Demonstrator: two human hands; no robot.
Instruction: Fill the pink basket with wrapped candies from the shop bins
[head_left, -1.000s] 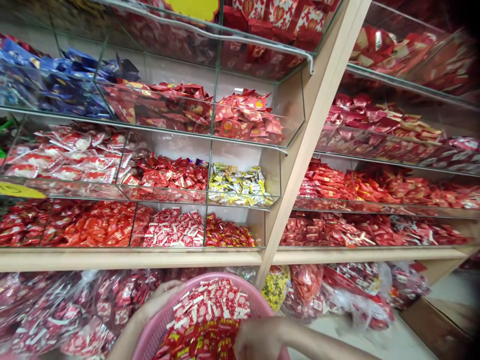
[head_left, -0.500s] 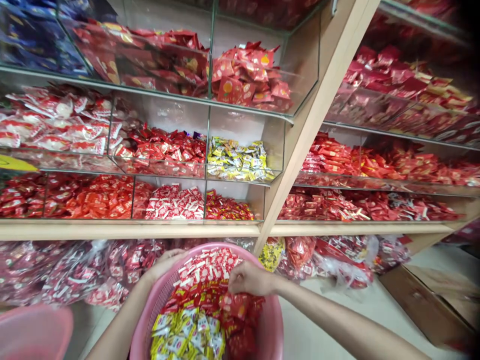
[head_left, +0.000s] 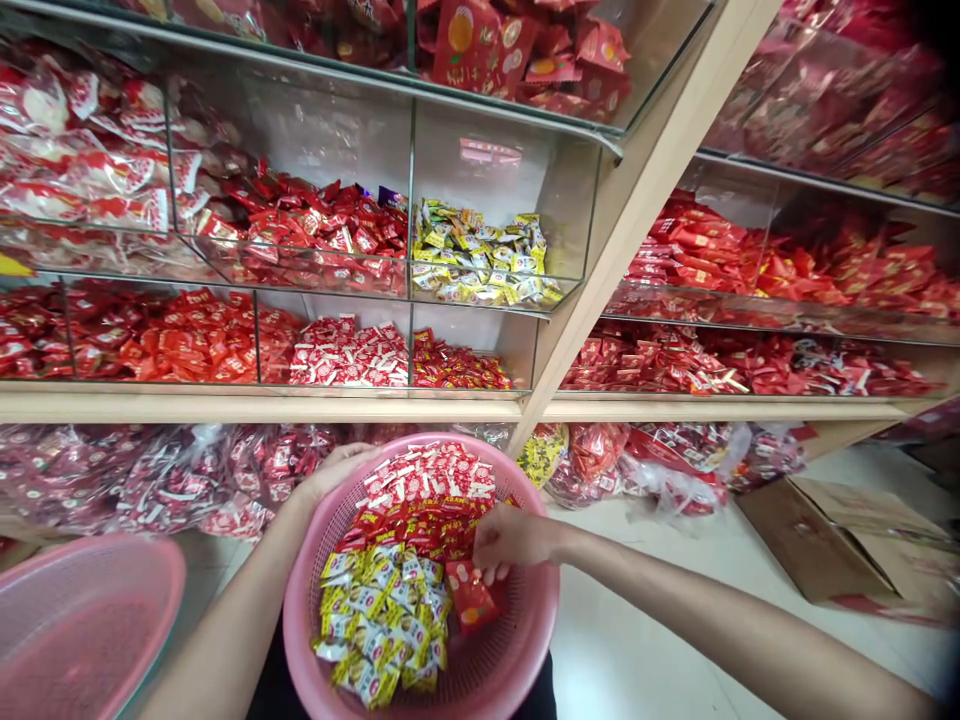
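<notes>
Where your left hand rests: basket rim, finger grip unclear.
Right hand: your fingers bunch against a red packet; pinch unclear.

A round pink basket with perforated walls sits with its mouth facing up. Red-and-white candies line its far edge, red candies lie nearer, yellow-and-white candies fill the left side, and a flat red packet lies right of them.
</notes>
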